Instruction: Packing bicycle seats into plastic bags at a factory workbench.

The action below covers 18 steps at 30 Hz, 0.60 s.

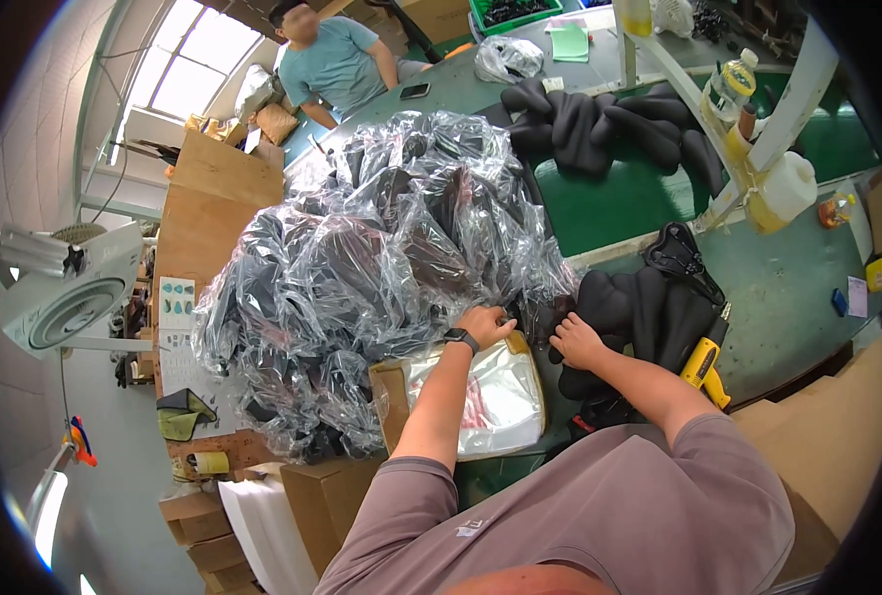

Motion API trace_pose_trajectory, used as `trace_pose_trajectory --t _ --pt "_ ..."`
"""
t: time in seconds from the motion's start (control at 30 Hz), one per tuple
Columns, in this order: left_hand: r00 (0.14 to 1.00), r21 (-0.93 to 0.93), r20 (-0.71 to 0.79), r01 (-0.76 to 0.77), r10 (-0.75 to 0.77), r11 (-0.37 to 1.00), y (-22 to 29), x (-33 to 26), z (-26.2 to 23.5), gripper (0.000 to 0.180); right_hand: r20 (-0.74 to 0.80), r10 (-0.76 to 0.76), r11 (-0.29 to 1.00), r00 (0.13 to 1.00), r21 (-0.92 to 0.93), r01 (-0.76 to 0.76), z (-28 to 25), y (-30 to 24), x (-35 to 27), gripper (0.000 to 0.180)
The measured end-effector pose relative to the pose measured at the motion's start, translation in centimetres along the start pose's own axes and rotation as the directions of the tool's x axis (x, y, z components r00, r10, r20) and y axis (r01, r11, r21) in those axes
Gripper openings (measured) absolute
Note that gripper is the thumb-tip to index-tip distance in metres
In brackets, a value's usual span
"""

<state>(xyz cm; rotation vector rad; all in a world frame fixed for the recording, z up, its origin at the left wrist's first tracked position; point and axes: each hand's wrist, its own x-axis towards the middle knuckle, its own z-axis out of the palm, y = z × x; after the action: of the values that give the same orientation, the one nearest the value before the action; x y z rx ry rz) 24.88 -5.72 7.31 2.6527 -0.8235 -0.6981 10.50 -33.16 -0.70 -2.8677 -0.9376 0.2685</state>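
Head view: both hands meet at the near edge of a big heap of clear-bagged black saddles on the green surface. The left hand, a watch on its wrist, pinches the plastic of a bag at the heap's foot. The right hand closes on a bare black saddle just beside it; its grip looks firm, though the fingertips are hidden. This looks like bagging: the saddle must next slide into the held-open bag.

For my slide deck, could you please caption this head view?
Both hands, left and right, meet at a black seat between bagged seats and bare ones.
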Motion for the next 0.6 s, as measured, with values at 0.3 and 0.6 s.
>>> trace_pose_trajectory --t 0.3,0.6 --pt "0.997 0.033 -0.078 0.029 -0.026 0.999 0.4 -1.7 -0.2 0.06 -0.088 0.124 0.992 0.988 0.028 -0.122 -5.4 -3.3 -0.7 0.057" --pt "0.986 -0.013 -0.154 -0.07 0.067 0.997 0.6 -3.6 0.0 0.056 -0.464 0.786 0.613 0.408 0.672 -0.416 -19.2 -4.3 -12.9 0.059"
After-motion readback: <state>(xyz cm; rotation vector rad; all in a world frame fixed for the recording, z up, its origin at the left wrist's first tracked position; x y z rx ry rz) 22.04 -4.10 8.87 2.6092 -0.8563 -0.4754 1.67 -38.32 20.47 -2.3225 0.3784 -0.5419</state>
